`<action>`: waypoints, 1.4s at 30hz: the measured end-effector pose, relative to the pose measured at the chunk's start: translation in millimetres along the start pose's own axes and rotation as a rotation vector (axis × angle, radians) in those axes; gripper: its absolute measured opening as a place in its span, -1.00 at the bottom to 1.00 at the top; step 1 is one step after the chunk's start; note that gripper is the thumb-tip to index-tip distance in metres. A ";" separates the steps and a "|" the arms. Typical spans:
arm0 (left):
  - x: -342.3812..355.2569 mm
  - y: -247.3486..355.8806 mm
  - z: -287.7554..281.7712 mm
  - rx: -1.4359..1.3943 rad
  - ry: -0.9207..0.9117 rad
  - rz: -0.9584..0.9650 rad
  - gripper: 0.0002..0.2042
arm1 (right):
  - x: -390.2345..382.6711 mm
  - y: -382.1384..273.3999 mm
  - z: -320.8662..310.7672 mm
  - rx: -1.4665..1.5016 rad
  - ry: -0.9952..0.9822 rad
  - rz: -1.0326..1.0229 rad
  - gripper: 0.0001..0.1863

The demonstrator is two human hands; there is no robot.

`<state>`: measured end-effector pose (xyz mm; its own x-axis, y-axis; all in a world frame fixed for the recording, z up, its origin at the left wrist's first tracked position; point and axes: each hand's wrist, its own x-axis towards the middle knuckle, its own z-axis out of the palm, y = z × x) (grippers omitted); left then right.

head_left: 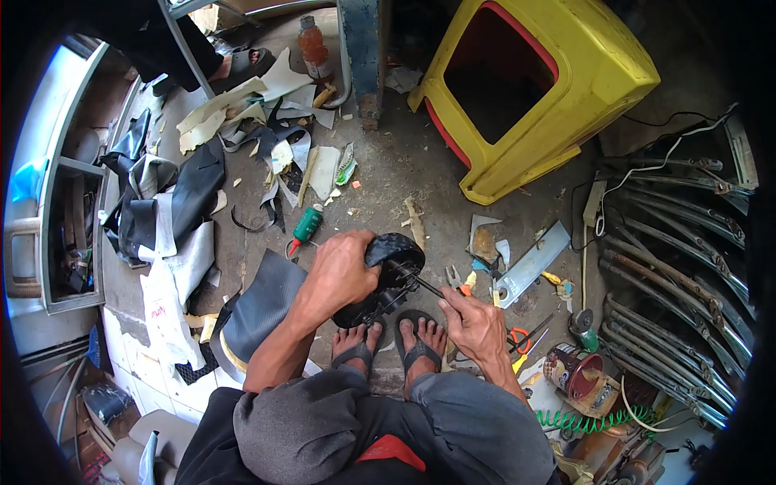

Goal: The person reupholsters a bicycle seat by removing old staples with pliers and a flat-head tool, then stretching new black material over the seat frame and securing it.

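Note:
Between my knees, above my sandalled feet, is a black round part [398,252] with a patterned, curved rim and dark inner pieces. My left hand [343,271] is closed around its left side, hiding some of it. My right hand [475,327] pinches a thin dark rod-shaped tool [428,286], whose far end reaches into the hollow of the part. The tool's handle end is hidden by my fingers. A dark textured sheet [271,297] lies beside my left forearm, and a green bottle with a red cap [307,225] lies beyond it.
Leather-like scraps [202,182] cover the left floor. A yellow plastic stool [485,153] lies tipped ahead. Pliers [454,277], a metal strip [535,263] and orange-handled scissors [517,333] lie right, near a paint-stained can [570,365] and stacked metal tubes [671,267]. Another person's foot [249,61] shows at upper left.

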<state>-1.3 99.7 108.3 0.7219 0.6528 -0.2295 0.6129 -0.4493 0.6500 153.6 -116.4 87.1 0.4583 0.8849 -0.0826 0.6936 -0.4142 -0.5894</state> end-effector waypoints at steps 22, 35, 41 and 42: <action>-5.3 5.6 9.2 0.028 0.081 0.000 -0.66 | 0.2 -6.1 7.4 -0.069 0.063 0.048 -0.72; -3.3 -4.6 7.4 0.000 0.044 0.048 -0.67 | 5.1 -6.3 3.3 -0.037 0.038 -0.019 -0.72; -9.4 2.2 12.7 0.049 0.105 0.063 -0.64 | 4.8 -6.4 11.7 -0.025 0.030 -0.001 -0.80; -9.4 2.4 14.1 0.048 0.112 0.070 -0.64 | 4.0 -6.5 12.6 -0.030 0.021 -0.032 -0.81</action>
<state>-2.2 84.0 101.8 0.7249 0.6815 -0.1006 0.5787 -0.5232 0.6256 143.9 -107.5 80.6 0.4473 0.8931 -0.0472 0.7240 -0.3926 -0.5672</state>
